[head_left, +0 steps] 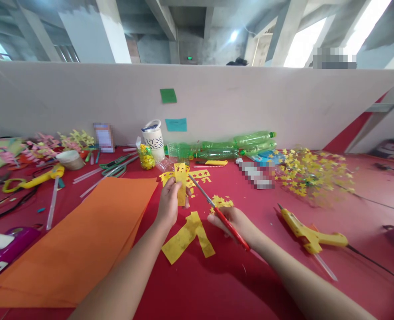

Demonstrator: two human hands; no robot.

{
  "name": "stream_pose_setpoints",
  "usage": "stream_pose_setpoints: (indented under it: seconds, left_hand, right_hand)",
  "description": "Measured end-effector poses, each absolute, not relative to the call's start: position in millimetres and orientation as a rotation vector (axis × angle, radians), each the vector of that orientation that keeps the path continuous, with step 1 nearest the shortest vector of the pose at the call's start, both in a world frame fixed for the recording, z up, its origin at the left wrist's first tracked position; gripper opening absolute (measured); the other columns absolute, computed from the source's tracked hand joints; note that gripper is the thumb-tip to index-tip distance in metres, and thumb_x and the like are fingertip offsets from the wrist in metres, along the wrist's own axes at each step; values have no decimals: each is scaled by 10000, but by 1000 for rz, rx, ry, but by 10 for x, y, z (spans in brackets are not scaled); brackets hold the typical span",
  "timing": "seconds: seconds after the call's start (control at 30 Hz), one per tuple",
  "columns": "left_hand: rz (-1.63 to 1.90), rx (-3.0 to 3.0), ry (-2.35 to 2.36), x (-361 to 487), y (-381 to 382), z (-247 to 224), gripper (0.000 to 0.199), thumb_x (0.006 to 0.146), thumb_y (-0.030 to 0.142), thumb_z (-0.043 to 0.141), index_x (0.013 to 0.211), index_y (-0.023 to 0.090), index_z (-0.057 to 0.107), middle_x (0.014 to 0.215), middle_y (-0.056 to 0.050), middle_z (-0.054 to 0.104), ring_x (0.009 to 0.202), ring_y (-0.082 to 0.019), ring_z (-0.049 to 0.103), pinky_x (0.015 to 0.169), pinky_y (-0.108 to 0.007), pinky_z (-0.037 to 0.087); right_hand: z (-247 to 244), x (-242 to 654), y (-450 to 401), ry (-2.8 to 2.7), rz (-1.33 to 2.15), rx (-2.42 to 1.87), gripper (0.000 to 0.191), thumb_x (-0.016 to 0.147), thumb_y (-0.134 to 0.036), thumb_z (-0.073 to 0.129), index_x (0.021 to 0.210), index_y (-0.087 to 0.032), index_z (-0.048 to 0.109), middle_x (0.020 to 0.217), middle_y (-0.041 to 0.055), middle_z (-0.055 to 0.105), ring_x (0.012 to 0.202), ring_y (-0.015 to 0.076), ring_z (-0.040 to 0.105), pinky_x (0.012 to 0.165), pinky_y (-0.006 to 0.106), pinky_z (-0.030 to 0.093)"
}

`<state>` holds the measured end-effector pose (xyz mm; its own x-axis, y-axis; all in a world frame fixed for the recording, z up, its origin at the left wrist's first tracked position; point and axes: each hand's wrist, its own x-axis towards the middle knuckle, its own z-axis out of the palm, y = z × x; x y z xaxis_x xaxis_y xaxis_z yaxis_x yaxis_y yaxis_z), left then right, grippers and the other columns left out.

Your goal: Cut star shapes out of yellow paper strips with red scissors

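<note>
My left hand [169, 202] pinches an upright strip of yellow paper [181, 182] with small cut-outs near its top. In my right hand [238, 222] is a pair of red-handled scissors [228, 224], the blades pointing up and left toward the strip but apart from it. Below the hands lie yellow paper pieces [180, 243] on the red tabletop [197, 289]. A small heap of yellow paper stars [221, 202] sits just beyond my right hand. Behind the strip are punched yellow scraps [201, 174] with star-shaped holes.
Orange sheets [93, 226] spread at left beside a purple device [13, 249]. A yellow glue gun [310, 233] with a cord lies right, near star-tipped stems [310, 173]. Green plastic bottles [230, 146], a white cup [153, 140] and a yellow cutter [216, 163] line the back.
</note>
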<state>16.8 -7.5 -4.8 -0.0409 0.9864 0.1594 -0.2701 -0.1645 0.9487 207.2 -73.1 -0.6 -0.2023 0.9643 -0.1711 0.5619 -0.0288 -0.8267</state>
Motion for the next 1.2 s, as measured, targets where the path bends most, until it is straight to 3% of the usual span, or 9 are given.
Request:
stream_pose_setpoints:
  seconds: [0.2, 0.37, 0.63, 0.87, 1.2]
  left_hand:
    - [1439, 1179, 970, 123, -63, -50, 138, 819, 329, 496, 763, 203, 487, 526, 50, 543, 320, -57, 375, 306, -178, 230]
    - [1441, 1231, 930, 86, -69, -30, 160, 845, 329, 484, 747, 205, 462, 495, 68, 507, 302, -32, 286, 339, -171, 239]
    - [1391, 1269, 1007, 94, -65, -40, 238, 828, 365, 523, 689, 213, 403, 439, 76, 444, 291, -45, 269, 293, -178, 154]
    - [1389, 1236, 1055, 107, -84, -19, 250, 813, 391, 560, 697, 215, 425, 466, 86, 397, 309, -48, 282, 258, -162, 152]
    - [1386, 1204, 1002, 141, -121, 11, 273, 816, 426, 565, 712, 207, 441, 468, 81, 447, 308, -42, 311, 268, -158, 169]
  right_hand:
    - [-17, 2092, -735, -1879, 1152, -1585, 469, 771, -593, 588, 625, -196, 385, 540, -42, 422, 479, 101, 459, 442, 199, 332]
    - [-24, 2109, -733, -1880, 1181, -1586, 465, 785, -586, 575, 624, -196, 377, 524, -46, 408, 469, 97, 437, 434, 197, 318]
    - [-32, 2100, -719, -1885, 1165, -1548, 467, 790, -560, 586, 611, -196, 354, 518, -49, 378, 481, 107, 483, 430, 186, 338]
    - [33, 2070, -751, -1744, 1318, -1557, 428, 778, -567, 602, 671, -162, 516, 540, -43, 444, 437, 112, 536, 406, 186, 394]
    - [7, 2022, -772, -1578, 1478, -1568, 525, 813, -670, 479, 630, -178, 502, 392, -57, 408, 313, 100, 450, 304, 184, 308]
